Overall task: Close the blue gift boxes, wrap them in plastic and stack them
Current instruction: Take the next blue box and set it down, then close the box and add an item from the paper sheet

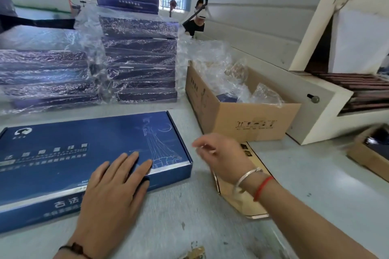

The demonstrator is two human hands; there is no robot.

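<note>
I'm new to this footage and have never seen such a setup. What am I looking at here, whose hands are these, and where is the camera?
There is no robot: a person works with bare hands, and the single picture comes from a wide-angle camera on their head, looking forward and down. The left hand rests flat, fingers straight, on a closed blue gift box lying on the grey table. The right hand hovers beside the box, fingers loosely curled; it seems to hold nothing. Behind stand stacks of plastic-wrapped boxes. To the right sits a cardboard carton holding clear plastic, and a cream machine with a roller conveyor, probably for shrinking the wrap. Another person is at the far side.
</note>
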